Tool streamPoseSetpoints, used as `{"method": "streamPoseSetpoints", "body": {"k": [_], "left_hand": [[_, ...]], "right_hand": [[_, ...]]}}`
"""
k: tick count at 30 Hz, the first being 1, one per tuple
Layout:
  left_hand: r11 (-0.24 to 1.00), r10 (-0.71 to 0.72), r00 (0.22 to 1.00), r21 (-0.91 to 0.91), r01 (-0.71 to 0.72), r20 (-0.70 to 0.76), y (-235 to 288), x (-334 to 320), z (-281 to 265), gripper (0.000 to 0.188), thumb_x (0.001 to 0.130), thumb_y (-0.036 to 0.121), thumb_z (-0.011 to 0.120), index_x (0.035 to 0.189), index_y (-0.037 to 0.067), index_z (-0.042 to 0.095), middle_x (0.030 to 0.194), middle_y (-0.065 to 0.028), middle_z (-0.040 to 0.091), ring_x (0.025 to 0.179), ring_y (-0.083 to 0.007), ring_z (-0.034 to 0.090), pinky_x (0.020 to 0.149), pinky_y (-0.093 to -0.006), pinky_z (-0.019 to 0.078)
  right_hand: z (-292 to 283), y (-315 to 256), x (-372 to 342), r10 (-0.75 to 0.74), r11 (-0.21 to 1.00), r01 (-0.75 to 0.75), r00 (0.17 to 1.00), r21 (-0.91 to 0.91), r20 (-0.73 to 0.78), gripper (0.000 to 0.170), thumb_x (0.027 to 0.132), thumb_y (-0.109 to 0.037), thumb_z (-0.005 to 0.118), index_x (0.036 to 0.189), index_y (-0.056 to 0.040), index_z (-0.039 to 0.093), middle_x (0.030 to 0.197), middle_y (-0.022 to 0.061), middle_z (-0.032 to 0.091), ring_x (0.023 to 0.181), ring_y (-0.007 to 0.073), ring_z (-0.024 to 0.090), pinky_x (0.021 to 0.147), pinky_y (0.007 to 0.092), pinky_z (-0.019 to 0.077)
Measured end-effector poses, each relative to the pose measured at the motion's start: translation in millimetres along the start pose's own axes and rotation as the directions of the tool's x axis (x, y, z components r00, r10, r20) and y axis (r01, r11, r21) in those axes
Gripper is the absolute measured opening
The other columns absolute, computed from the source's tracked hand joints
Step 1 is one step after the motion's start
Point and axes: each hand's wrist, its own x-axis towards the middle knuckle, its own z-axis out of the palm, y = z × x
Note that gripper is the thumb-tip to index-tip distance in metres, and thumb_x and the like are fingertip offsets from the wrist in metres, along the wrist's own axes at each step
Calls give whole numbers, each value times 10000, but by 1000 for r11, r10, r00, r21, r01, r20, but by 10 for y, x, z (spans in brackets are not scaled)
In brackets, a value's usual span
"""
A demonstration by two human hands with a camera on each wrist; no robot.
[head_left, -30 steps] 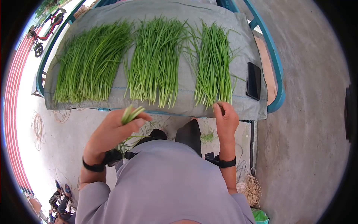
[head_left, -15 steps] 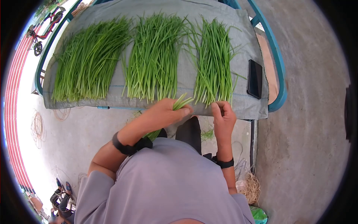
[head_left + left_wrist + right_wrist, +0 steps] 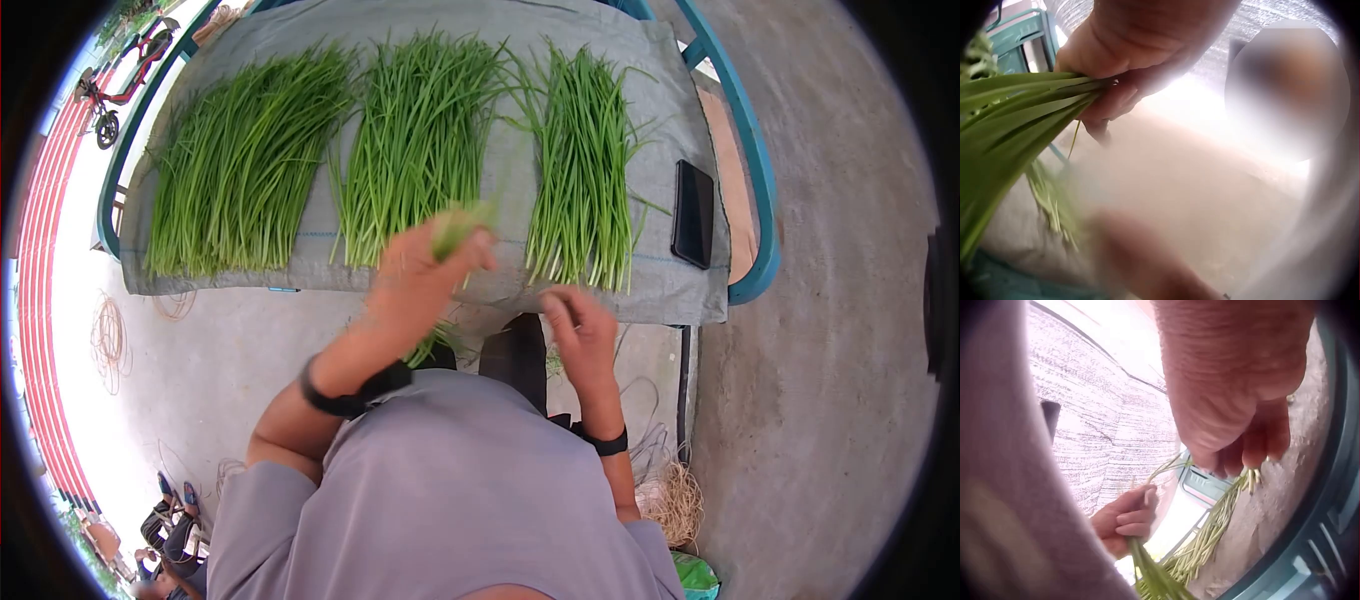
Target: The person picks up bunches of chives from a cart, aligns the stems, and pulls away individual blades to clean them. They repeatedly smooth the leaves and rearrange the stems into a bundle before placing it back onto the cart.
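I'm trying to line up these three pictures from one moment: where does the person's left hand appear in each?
Head: the left hand is just left of and above centre, motion-blurred.
Left wrist: the left hand fills the top middle, large and close.
Right wrist: the left hand is smaller, below and left of centre.
Shared landmark: the green bunch that it grips, blurred in the head view.

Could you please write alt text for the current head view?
A person's left hand grips a small green bunch near the edge of a gray cloth, the right hand close by. Three piles of green stalks lie side by side on the cloth, a phone to their right.
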Motion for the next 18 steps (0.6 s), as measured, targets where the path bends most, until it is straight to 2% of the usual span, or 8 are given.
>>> {"method": "streamPoseSetpoints", "body": {"k": [1,3,6,8,11,14,15,18], "left_hand": [[995,88,993,49,-84,-76,44,-4,-179,177,947,215,554,1025,72,623,761,23,641,511,-22,425,453,-195,322],[977,7,960,207,53,-279,520,-89,-588,154,945,184,553,1007,75,642,786,15,661,501,-13,420,454,-173,313],[932,131,793,346,106,-595,837,-256,-1215,176,948,222,554,1042,116,659,810,20,664,441,29,298,385,-155,166],[921,189,773,382,74,-605,915,-428,-1658,220,945,224,558,1084,83,652,836,2,664,517,-1,409,464,-154,295],[722,112,757,576,383,-644,833,-387,-2204,297,934,310,554,1051,62,668,776,-3,658,505,-28,391,475,-205,289],[338,46,855,814,473,-516,-150,-328,-3132,386,904,381,525,1007,37,666,783,-150,648,691,-289,583,680,-394,430],[196,-114,814,790,581,-570,-265,-238,-3201,423,893,369,520,1063,0,638,892,-224,653,812,-390,603,775,-446,446],[134,28,838,833,537,-545,-768,-252,-3411,469,883,362,523,1110,-41,599,999,-275,626,936,-435,583,857,-474,439]], "right_hand": [[-42,-22,24,-31,997,24,993,-71,-110,108,850,-140,644,917,-55,647,732,50,579,581,149,526,554,276,426],[-139,-62,117,-115,975,45,941,-218,-317,112,842,-149,649,919,-67,652,776,60,588,613,184,552,574,290,443],[-223,-78,266,-162,914,2,919,-407,-359,105,827,-145,653,914,-86,656,812,56,577,683,198,583,601,305,459],[-238,-99,344,-135,883,-38,934,-469,-332,113,815,-159,661,907,-94,658,829,57,579,725,217,594,613,322,463],[-221,-102,427,-60,824,-113,957,-555,-283,144,805,-206,666,909,-107,652,859,59,589,766,244,604,636,358,466],[-152,-112,487,30,762,-190,965,-619,-260,185,806,-261,659,916,-115,634,897,63,597,793,270,611,657,395,467],[-137,-106,500,62,738,-220,963,-638,-261,199,807,-278,655,919,-116,627,910,64,599,802,279,614,664,407,467],[-133,-92,511,97,744,-246,960,-621,-264,210,821,-295,632,924,-113,609,937,70,600,813,298,616,676,426,469]]}}
